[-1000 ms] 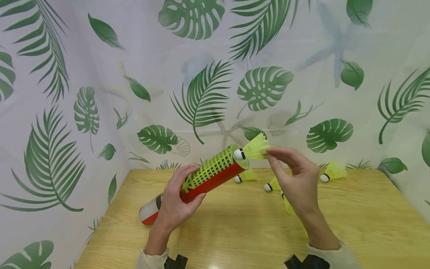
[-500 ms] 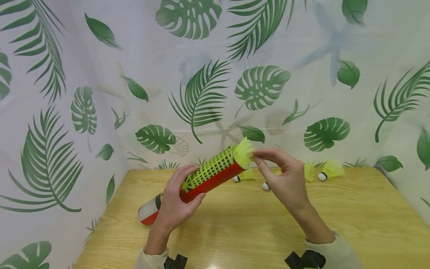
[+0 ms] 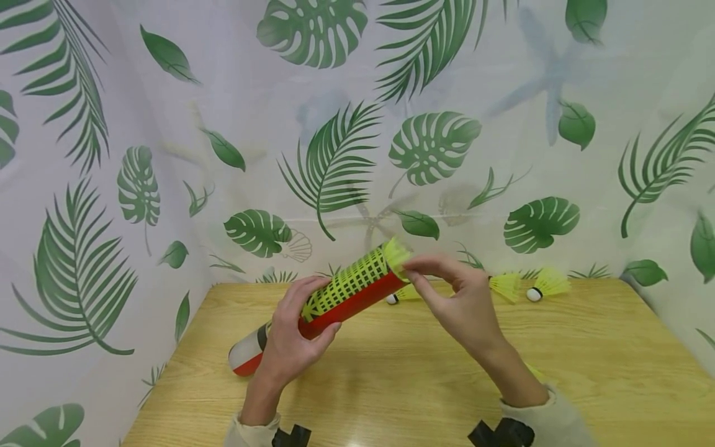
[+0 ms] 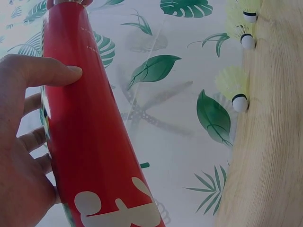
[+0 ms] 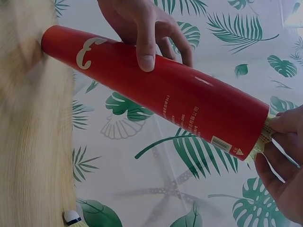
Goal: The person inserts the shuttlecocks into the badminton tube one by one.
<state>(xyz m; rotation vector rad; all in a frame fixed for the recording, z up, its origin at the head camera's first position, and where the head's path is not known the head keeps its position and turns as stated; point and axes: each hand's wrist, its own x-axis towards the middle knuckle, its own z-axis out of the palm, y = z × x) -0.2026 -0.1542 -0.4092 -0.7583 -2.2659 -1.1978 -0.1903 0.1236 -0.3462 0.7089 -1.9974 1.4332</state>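
Observation:
My left hand (image 3: 296, 326) grips a red and yellow-green shuttlecock tube (image 3: 354, 282) around its middle. The tube is tilted, its open mouth up to the right and its grey base low at the left. With thumb and fingertips, my right hand (image 3: 460, 295) pinches the skirt edge of a yellow shuttlecock (image 3: 395, 254) at the mouth. Most of that shuttlecock is inside the tube, its cork hidden. In the right wrist view, a short piece of the skirt (image 5: 258, 144) sticks out past the red rim, between the fingers and the tube.
On the wooden table (image 3: 391, 385) lie several yellow shuttlecocks: one at the back right (image 3: 547, 285), another shuttlecock (image 3: 505, 285) beside it, and a shuttlecock (image 3: 401, 295) behind the tube mouth. Others are partly hidden by my right arm. A leaf-print curtain (image 3: 346, 62) hangs behind the table.
My right hand has moved left and slightly down, bringing the shuttlecock from in front of the mouth into the tube, cork first. My left hand and the tube have stayed nearly still.

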